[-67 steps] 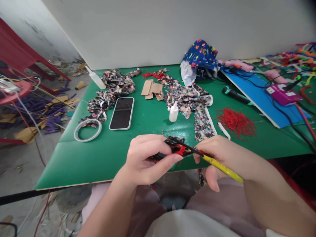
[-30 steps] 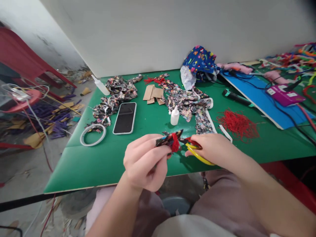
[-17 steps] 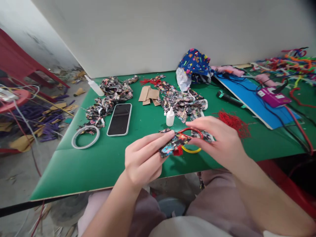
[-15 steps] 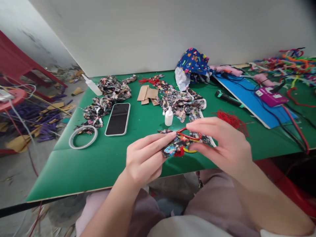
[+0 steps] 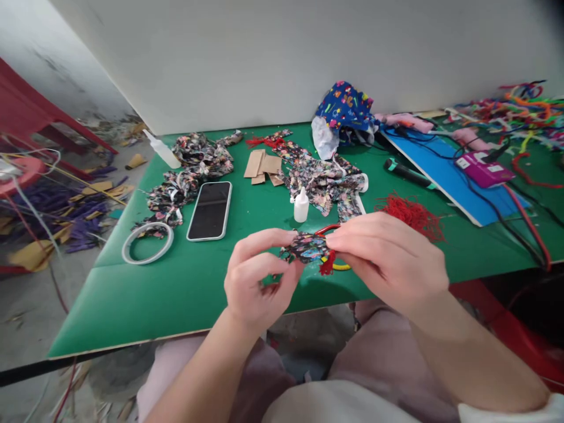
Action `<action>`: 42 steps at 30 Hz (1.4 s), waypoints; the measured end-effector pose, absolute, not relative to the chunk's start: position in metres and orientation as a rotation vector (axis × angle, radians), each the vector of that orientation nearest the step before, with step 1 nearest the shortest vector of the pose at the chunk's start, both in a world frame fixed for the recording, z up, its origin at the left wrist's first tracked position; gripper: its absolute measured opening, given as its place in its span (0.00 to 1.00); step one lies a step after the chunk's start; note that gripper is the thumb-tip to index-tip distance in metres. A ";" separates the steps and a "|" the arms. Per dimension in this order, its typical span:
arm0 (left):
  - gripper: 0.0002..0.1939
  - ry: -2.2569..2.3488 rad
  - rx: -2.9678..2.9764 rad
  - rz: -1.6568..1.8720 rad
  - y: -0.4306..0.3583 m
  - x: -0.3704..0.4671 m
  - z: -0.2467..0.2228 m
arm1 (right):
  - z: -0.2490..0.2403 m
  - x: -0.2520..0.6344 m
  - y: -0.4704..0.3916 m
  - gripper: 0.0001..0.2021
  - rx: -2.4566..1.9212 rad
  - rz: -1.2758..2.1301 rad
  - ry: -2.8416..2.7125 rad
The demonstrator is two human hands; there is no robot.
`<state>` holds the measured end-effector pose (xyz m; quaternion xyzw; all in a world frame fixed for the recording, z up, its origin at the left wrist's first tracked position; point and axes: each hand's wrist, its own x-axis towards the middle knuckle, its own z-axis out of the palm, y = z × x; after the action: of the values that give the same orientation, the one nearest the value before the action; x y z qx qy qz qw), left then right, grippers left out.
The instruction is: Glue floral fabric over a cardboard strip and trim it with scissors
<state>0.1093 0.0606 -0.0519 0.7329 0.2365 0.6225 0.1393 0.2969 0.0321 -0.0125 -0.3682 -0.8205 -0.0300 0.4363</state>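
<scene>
A small strip of black floral fabric (image 5: 307, 247) is stretched between my two hands, just above the table's front part. My left hand (image 5: 259, 279) pinches its left end between thumb and fingers. At the other end, my right hand (image 5: 392, 258) is closed on the cloth with the fingertips together. A red tassel (image 5: 326, 264) hangs from the fabric beside the right fingertips. Behind the fabric and right hand show red and yellow looped handles (image 5: 341, 267), mostly hidden; whether they rest on the table I cannot tell. A small white dropper bottle (image 5: 301, 205) stands just beyond the hands.
On the green table (image 5: 194, 294) lie a phone (image 5: 210, 210), a tape roll (image 5: 147, 242), cardboard pieces (image 5: 263, 167) and floral fabric heaps (image 5: 324, 179). To the right are red threads (image 5: 412, 217), a blue board (image 5: 445, 176) with cables, and a purple box (image 5: 483, 169).
My right fingers have left the red handle and closed on the fabric's right end. My left hand has shifted its grip, and the strip is now spread between both hands with the tassel hanging.
</scene>
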 end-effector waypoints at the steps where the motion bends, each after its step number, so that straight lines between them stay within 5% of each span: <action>1: 0.15 0.708 2.151 1.780 0.061 0.110 -0.051 | -0.013 0.296 0.032 0.07 -0.917 -0.108 -2.072; 17: 0.08 0.563 2.349 1.653 0.062 0.110 -0.047 | -0.017 0.295 0.030 0.07 -0.875 0.056 -2.112; 42: 0.12 0.574 2.329 1.692 0.060 0.104 -0.047 | -0.017 0.290 0.030 0.08 -0.816 0.135 -1.940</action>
<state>0.1037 0.0601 -0.0474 0.7892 0.1946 0.5733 0.1031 0.2900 0.0299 -0.0168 -0.3365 -0.8001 0.0555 0.4935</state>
